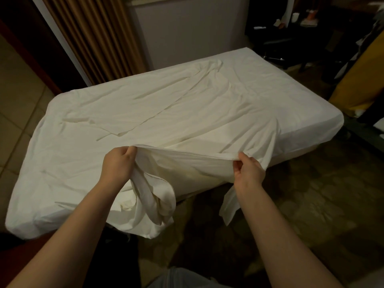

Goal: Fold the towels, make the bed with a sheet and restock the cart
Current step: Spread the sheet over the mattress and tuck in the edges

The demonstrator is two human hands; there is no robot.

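A white sheet (187, 104) lies wrinkled across the bed (68, 183), which fills the middle of the view. Its near edge is lifted off the mattress at the front corner. My left hand (118, 165) grips that raised edge on the left, with a bunched loop of sheet hanging below it. My right hand (248, 169) pinches the same edge further right, and a loose flap of sheet dangles under my wrist. The edge is stretched between both hands.
A pleated tan curtain (97, 36) hangs behind the bed at the left. Pale tiled floor (16, 100) lies left of the bed and a patterned carpet (311, 204) to the right. A dark desk with small items (301, 23) and a yellow bag (357, 80) stand at the right.
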